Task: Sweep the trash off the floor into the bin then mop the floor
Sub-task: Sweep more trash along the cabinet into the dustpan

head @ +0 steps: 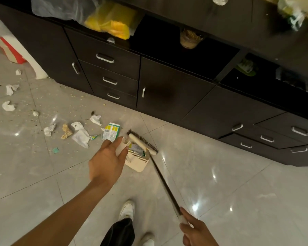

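Right hand (196, 231), nearest, fingers wrapped round the dark pole of the broom (143, 144); cream head and brown bristles rest on the tiled floor (238, 192). Left hand (107, 162) grips the handle of the cream, comb-edged dustpan (137, 163), just beside the bristles. Beyond: crumpled tissues (81, 136) and a green-yellow packet (110, 133), print illegible.

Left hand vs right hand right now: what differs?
Left hand holds the cream dustpan by its handle, arm stretched forward over the floor. Right hand grips the broom at the top of its long stick, close to the body. Both hold a sweeping tool.
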The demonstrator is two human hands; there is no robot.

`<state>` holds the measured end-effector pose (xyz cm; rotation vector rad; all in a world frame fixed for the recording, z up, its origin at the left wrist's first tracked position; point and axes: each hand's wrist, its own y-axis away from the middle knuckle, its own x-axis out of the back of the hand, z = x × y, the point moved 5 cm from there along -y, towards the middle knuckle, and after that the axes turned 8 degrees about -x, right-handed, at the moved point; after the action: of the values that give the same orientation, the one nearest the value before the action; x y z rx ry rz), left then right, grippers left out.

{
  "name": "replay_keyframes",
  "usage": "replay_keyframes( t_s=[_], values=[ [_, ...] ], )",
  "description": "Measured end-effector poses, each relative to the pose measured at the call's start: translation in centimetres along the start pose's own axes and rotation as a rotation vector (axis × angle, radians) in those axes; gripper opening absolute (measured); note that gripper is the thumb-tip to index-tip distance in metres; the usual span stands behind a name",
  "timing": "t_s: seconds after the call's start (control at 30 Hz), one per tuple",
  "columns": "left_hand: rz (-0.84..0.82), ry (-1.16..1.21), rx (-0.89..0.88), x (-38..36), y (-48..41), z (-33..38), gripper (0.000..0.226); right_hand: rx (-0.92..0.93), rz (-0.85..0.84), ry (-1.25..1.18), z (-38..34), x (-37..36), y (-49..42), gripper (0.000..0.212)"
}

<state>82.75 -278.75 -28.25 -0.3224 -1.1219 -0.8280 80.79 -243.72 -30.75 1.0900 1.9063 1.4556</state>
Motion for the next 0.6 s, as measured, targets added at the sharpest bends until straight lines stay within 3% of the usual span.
replay_keyframes(
  t_s=[0.3, 0.6],
  values=[
    [-0.016, -0.037, -0.055, 0.6, 1.0, -0.9, 0.047, 0.006, 0.137, 0.020, -3.2, -0.1, -2.7, 0.058],
    [-0.025, -0.062, -0.074, 0.3, 0.3, -0.4, 0.050, -0.054, -0.050, 0.207, -3.3, -5.2, -3.1, 0.065]
  ],
)
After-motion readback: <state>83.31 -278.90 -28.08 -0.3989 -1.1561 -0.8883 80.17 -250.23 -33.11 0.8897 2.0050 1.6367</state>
